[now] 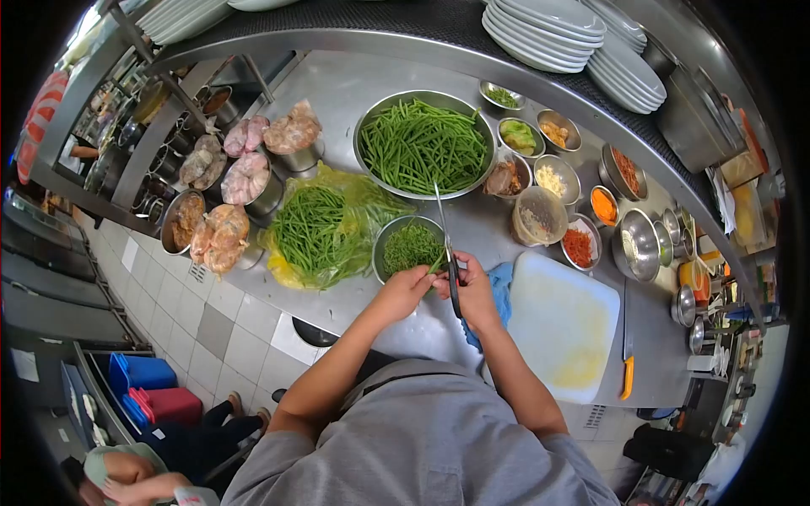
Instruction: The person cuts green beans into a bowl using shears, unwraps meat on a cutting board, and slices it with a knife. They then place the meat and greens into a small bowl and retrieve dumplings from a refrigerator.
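Note:
My left hand is closed, its fingertips pinching a few green beans over the right edge of a small metal bowl. My right hand grips the black handle of a long knife, its blade pointing away from me, and its fingertips meet the beans. Short green bean pieces lie in the small bowl. Just behind it, a large metal bowl is heaped with long green beans; the blade tip overlaps its near rim. More beans lie in an open yellow plastic bag on the left.
On the right lie a blue cloth, a white cutting board and an orange-handled knife. Several small ingredient bowls stand behind. Bagged food sits at left. A shelf with plates crosses above. Another person's hand shows lower left.

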A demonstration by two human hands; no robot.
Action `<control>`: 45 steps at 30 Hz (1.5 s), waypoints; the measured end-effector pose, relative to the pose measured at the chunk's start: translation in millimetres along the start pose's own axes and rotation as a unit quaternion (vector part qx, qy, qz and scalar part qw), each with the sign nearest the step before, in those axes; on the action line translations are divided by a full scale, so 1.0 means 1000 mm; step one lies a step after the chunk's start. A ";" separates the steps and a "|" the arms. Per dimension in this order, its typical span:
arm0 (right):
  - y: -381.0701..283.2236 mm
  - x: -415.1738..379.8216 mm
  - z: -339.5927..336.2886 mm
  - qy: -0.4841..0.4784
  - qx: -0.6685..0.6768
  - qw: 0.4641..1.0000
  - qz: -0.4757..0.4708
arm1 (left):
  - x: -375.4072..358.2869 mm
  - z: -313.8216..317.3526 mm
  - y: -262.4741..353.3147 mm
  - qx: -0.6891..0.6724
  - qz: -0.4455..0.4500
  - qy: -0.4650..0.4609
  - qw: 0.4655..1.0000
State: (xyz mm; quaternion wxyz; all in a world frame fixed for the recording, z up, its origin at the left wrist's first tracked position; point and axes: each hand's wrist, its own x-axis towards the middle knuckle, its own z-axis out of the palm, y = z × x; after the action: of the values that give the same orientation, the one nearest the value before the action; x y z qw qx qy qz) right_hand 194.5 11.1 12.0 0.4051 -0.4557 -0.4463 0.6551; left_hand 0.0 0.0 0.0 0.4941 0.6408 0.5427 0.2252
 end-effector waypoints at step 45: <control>0.007 -0.067 -0.032 -0.031 -0.216 0.973 0.071 | 0.007 -0.033 -0.020 -0.258 -0.035 0.112 0.959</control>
State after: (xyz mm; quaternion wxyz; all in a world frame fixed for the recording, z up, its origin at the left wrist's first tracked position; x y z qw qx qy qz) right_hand 241.3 -46.7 14.7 0.2353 -0.5425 -0.5560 0.5841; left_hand -34.4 17.4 -6.3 0.5865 0.4425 0.5403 0.4103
